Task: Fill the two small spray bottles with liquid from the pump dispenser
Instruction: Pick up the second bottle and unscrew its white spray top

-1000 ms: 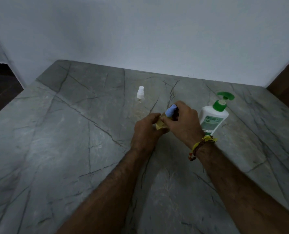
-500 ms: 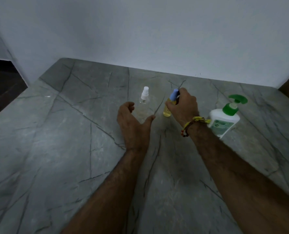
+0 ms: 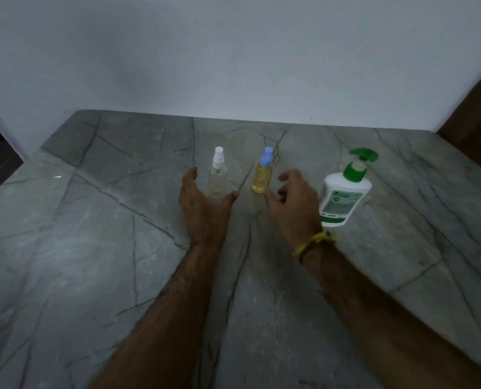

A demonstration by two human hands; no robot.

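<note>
The task is looking about half done. The blue-capped spray bottle (image 3: 262, 178) is standing capped on the surface (image 3: 93, 248), holding yellow liquid almost to its shoulder. The white-capped spray bottle (image 3: 218, 175), just left of it, is looking empty. The left hand (image 3: 202, 202) is opening around it, gripping nothing. The right hand (image 3: 292, 203) is hanging loose, empty, between the filled bottle and the pump dispenser (image 3: 344, 192).

The table (image 3: 93, 248) is grey marble with dark veins, the wall (image 3: 233, 51) plain white, one bottle (image 3: 219, 181) clear with a white cap, the other (image 3: 261, 179) yellow with a blue cap, the dispenser (image 3: 343, 197) white with a green pump and label, the wristband (image 3: 316, 241) yellow.
</note>
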